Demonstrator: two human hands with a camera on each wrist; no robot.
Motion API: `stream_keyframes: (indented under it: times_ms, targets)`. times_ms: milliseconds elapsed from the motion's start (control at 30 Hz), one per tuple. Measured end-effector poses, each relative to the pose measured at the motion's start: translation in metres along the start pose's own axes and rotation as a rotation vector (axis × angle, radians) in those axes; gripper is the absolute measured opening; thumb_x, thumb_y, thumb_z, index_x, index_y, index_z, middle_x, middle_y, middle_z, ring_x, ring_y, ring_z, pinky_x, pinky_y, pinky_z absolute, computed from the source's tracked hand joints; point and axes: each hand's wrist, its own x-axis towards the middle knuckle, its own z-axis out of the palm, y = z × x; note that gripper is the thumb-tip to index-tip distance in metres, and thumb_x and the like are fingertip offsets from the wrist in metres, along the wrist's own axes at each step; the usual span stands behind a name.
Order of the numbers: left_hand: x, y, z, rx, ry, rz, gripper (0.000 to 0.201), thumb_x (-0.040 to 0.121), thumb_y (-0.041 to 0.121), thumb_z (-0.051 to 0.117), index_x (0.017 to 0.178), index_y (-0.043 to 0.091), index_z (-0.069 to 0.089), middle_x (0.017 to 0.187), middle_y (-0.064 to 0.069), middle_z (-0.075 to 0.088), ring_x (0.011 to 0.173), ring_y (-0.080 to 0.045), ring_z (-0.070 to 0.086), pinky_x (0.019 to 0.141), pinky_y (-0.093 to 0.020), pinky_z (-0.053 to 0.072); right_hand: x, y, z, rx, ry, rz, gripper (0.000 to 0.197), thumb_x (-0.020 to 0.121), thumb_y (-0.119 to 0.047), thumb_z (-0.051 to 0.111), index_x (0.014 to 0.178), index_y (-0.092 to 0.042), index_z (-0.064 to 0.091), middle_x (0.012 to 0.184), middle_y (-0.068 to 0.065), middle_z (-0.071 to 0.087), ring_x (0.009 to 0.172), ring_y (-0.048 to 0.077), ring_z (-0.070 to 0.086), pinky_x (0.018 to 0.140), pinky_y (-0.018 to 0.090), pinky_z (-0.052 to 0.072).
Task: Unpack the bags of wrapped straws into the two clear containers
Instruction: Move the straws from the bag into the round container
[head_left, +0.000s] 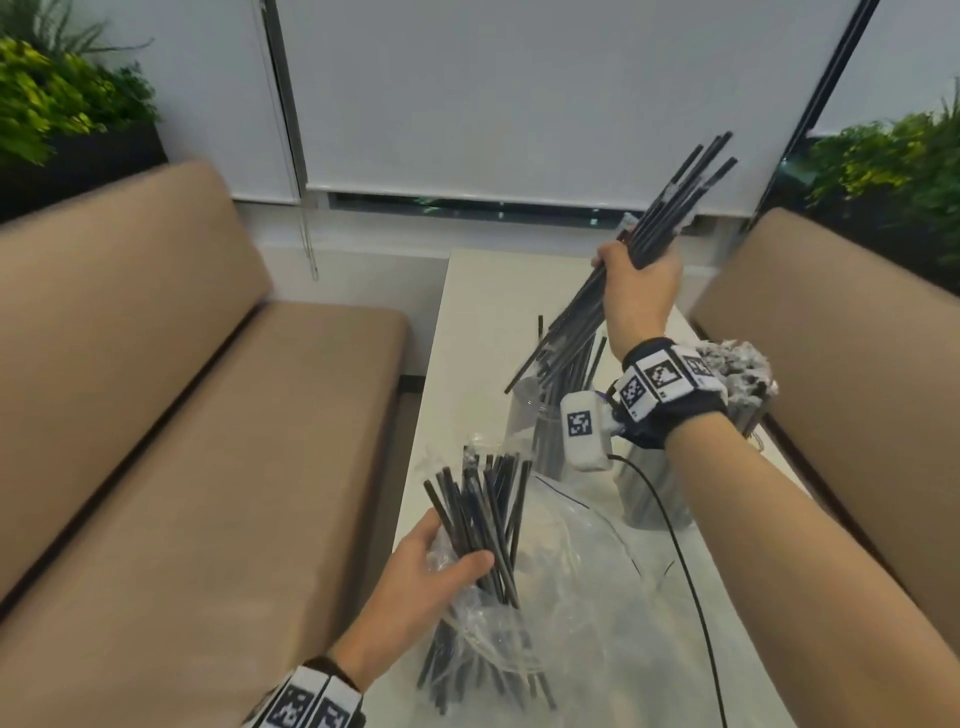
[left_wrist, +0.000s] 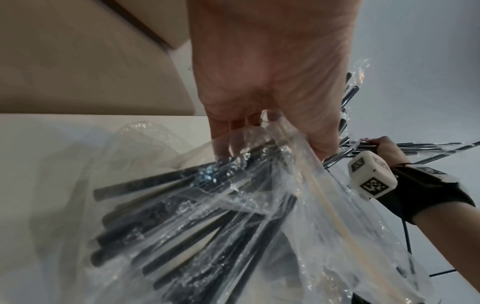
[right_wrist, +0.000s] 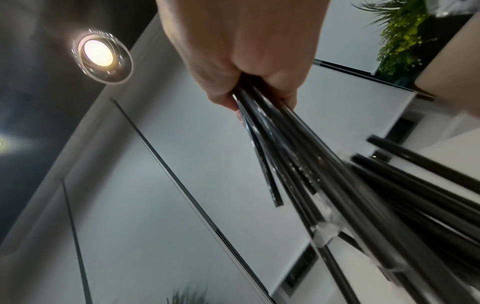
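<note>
My right hand (head_left: 640, 283) grips a bundle of black wrapped straws (head_left: 670, 205), raised above the table and tilted up to the right; the same bundle (right_wrist: 291, 156) fans out from my fist in the right wrist view. My left hand (head_left: 431, 566) holds a clear plastic bag (head_left: 498, 634) with several black straws (head_left: 485, 519) sticking out of its mouth; in the left wrist view the bag (left_wrist: 233, 216) hangs crumpled under my palm. One clear container (head_left: 545, 431) on the white table (head_left: 483, 291) holds straws, and a second container (head_left: 654, 493) stands behind my right wrist, partly hidden.
Beige benches (head_left: 182, 415) flank the narrow table on both sides, the right one (head_left: 841, 332) close to my right arm. Empty clear bags (head_left: 597, 582) lie crumpled on the near table. A black cable (head_left: 691, 582) trails from my wrist camera. Plants (head_left: 57, 98) stand in the corners.
</note>
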Motion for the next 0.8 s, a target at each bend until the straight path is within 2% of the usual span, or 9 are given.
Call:
stream_keyframes:
  times_ms: [67, 133, 200, 333, 433, 500, 567, 667, 800]
  targets:
    - [0.0, -0.001, -0.001, -0.004, 0.008, -0.01, 0.03, 0.087, 0.012, 0.069, 0.111, 0.028, 0.061, 0.103, 0.025, 0.072, 0.098, 0.007, 0.066, 0.085, -0.015, 0.048, 0.009, -0.008, 0.0, 0.034, 0.076, -0.063, 0.022, 0.083, -0.004, 0.06, 0.103, -0.01, 0.055, 0.078, 0.0, 0.065, 0.068, 0.014, 0.064, 0.071, 0.035, 0.06]
    - [0.001, -0.005, -0.001, -0.007, 0.009, -0.008, 0.03, 0.087, 0.011, 0.069, 0.11, 0.029, 0.062, 0.103, 0.025, 0.072, 0.097, 0.008, 0.066, 0.081, -0.011, 0.049, 0.014, -0.021, 0.0, 0.027, 0.121, -0.161, 0.019, 0.083, -0.005, 0.057, 0.1, -0.012, 0.052, 0.075, -0.001, 0.063, 0.063, 0.014, 0.061, 0.063, 0.028, 0.057]
    - [0.001, -0.005, 0.001, -0.012, 0.008, -0.013, 0.03, 0.087, 0.012, 0.069, 0.112, 0.027, 0.062, 0.104, 0.024, 0.072, 0.098, 0.008, 0.066, 0.082, -0.013, 0.049, 0.014, -0.026, 0.004, -0.036, 0.113, -0.235, 0.018, 0.084, -0.008, 0.056, 0.1, -0.013, 0.049, 0.074, -0.005, 0.058, 0.062, 0.012, 0.057, 0.059, 0.019, 0.052]
    - [0.001, -0.005, 0.003, -0.009, 0.008, -0.009, 0.032, 0.087, 0.012, 0.069, 0.114, 0.026, 0.062, 0.106, 0.02, 0.073, 0.102, 0.005, 0.066, 0.092, -0.02, 0.048, 0.005, -0.001, 0.014, -0.129, 0.019, -0.197, 0.026, 0.085, -0.008, 0.057, 0.111, -0.008, 0.053, 0.072, -0.008, 0.052, 0.062, 0.013, 0.053, 0.055, 0.018, 0.046]
    - [0.001, -0.006, 0.003, -0.008, 0.003, -0.004, 0.032, 0.087, 0.011, 0.069, 0.114, 0.026, 0.062, 0.107, 0.018, 0.074, 0.102, 0.003, 0.067, 0.092, -0.02, 0.05, -0.006, 0.025, 0.016, -0.197, -0.03, -0.144, 0.023, 0.085, -0.007, 0.056, 0.108, -0.003, 0.053, 0.076, 0.002, 0.055, 0.062, 0.017, 0.051, 0.048, 0.01, 0.041]
    - [0.002, -0.008, 0.001, -0.021, -0.001, -0.008, 0.031, 0.087, 0.01, 0.069, 0.113, 0.025, 0.062, 0.105, 0.019, 0.074, 0.099, 0.004, 0.067, 0.087, -0.014, 0.051, -0.013, 0.038, 0.016, -0.237, -0.069, -0.116, 0.016, 0.086, -0.007, 0.057, 0.1, -0.007, 0.05, 0.079, 0.006, 0.057, 0.065, 0.02, 0.051, 0.051, 0.012, 0.043]
    - [0.001, -0.009, 0.0, -0.026, -0.008, -0.01, 0.031, 0.087, 0.012, 0.069, 0.115, 0.025, 0.062, 0.106, 0.02, 0.073, 0.099, 0.005, 0.067, 0.086, -0.014, 0.051, -0.018, 0.046, 0.014, -0.274, -0.1, -0.075, 0.016, 0.085, -0.009, 0.061, 0.097, -0.01, 0.05, 0.084, 0.008, 0.06, 0.07, 0.024, 0.055, 0.062, 0.023, 0.05]
    - [0.001, -0.012, -0.001, -0.022, -0.012, -0.01, 0.031, 0.087, 0.014, 0.069, 0.116, 0.025, 0.062, 0.107, 0.02, 0.073, 0.1, 0.006, 0.067, 0.081, -0.009, 0.049, -0.02, 0.051, 0.012, -0.292, -0.1, -0.025, 0.023, 0.08, -0.016, 0.068, 0.093, -0.015, 0.049, 0.099, 0.015, 0.065, 0.086, 0.03, 0.062, 0.072, 0.032, 0.052]
    - [0.002, -0.012, -0.001, -0.024, -0.02, -0.008, 0.033, 0.087, 0.015, 0.07, 0.116, 0.026, 0.061, 0.109, 0.02, 0.073, 0.101, 0.005, 0.066, 0.083, -0.011, 0.05, -0.019, 0.046, 0.006, -0.254, -0.11, 0.008, 0.039, 0.069, -0.028, 0.074, 0.099, -0.016, 0.052, 0.103, 0.014, 0.064, 0.089, 0.03, 0.065, 0.08, 0.042, 0.056]
